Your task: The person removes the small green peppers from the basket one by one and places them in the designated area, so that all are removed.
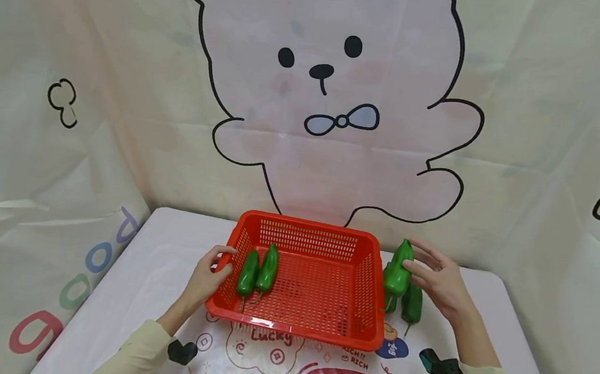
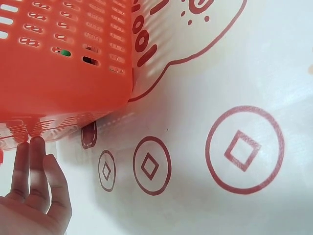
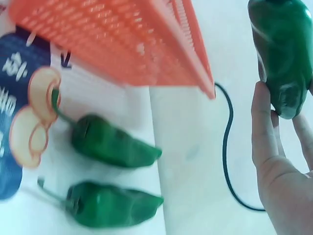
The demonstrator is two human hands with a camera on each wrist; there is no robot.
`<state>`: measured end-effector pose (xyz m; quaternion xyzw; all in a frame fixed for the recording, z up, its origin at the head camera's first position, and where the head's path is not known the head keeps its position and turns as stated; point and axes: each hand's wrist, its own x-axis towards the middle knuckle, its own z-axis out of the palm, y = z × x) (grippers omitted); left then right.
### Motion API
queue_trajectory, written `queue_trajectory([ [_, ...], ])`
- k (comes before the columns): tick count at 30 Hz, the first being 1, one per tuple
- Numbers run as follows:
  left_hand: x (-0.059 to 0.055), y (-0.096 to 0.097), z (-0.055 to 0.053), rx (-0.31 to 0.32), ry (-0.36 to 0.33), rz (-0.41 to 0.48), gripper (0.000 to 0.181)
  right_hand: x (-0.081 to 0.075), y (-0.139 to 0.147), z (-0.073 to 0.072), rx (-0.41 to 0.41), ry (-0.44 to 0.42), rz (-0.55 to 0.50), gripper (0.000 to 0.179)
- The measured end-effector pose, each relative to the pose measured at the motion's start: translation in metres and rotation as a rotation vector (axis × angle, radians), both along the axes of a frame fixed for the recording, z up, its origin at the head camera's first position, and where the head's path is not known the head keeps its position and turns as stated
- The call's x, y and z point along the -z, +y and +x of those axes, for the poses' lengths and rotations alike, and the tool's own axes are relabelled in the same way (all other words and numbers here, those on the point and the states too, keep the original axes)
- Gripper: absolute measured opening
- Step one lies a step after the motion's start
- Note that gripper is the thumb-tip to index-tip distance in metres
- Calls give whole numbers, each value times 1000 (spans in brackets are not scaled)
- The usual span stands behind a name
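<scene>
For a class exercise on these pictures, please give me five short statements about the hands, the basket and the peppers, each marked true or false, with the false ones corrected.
1. Two green peppers lie inside the basket. True.
2. The basket is blue. False: it is red.
3. The right hand holds a green pepper. True.
4. The left hand holds a pepper. False: it grips the basket's edge.
5. Two more peppers lie on the table, outside the basket. True.

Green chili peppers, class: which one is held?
The chili pepper in the right hand; two others lie in the red plastic basket, two on the table beside it.
</scene>
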<state>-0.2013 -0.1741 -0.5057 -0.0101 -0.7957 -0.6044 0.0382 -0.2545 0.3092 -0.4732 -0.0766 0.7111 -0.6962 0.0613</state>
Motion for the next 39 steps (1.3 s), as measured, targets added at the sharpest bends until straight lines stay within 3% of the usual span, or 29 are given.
queue_trajectory([
  [8,5,-2,-2,4,-5,24,33,10,25,5,14,41,36,58],
  [16,7,-2,-3,8,-5,37,33,23,46,6,38,37,121,58],
  [24,5,-2,-2,-2,-3,46,33,37,66,8,66,96,233,57],
  [34,6,-2,-2,-4,-9,42,32,59,88,-1,77,122,331,59],
  [39,5,-2,-2,0,4,21,32,62,92,-4,84,96,377,62],
])
